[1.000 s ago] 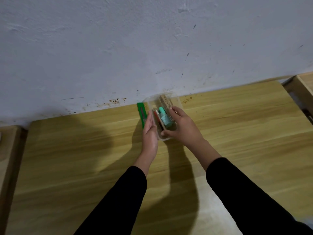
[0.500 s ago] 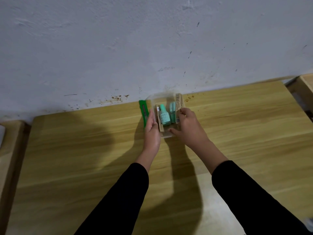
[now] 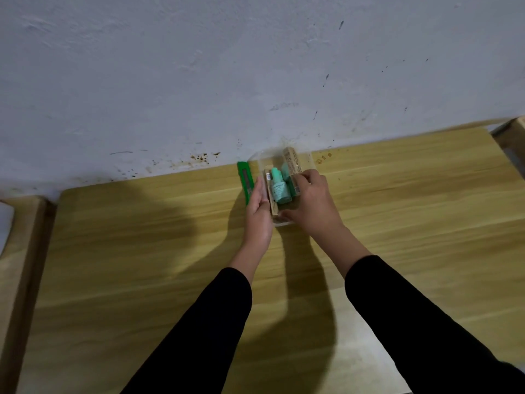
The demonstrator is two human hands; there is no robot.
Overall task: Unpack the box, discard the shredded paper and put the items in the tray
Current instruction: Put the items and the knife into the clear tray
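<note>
A clear plastic tray (image 3: 257, 163) stands at the back of the wooden table (image 3: 142, 237), close to the wall. In it stands a teal bottle (image 3: 278, 186), with a second teal item behind it, a brown kraft box (image 3: 269, 194) to its left and a longer kraft box (image 3: 292, 163) to its right. My left hand (image 3: 258, 220) lies flat against the tray's left side and holds it. My right hand (image 3: 311, 206) grips the near end of the longer kraft box, its thumb at the tray's front edge. No shredded paper or packing box is in view.
A green utility knife (image 3: 245, 182) lies on the table just left of the tray, beside my left fingers. The white wall (image 3: 255, 81) rises right behind the tray. Further wooden tables adjoin at the left (image 3: 17, 251) and at the far right (image 3: 514, 137).
My right hand has set the teal bottle down in the tray and shifted to the longer kraft box, which now reaches further back. My left hand has stayed on the tray.
</note>
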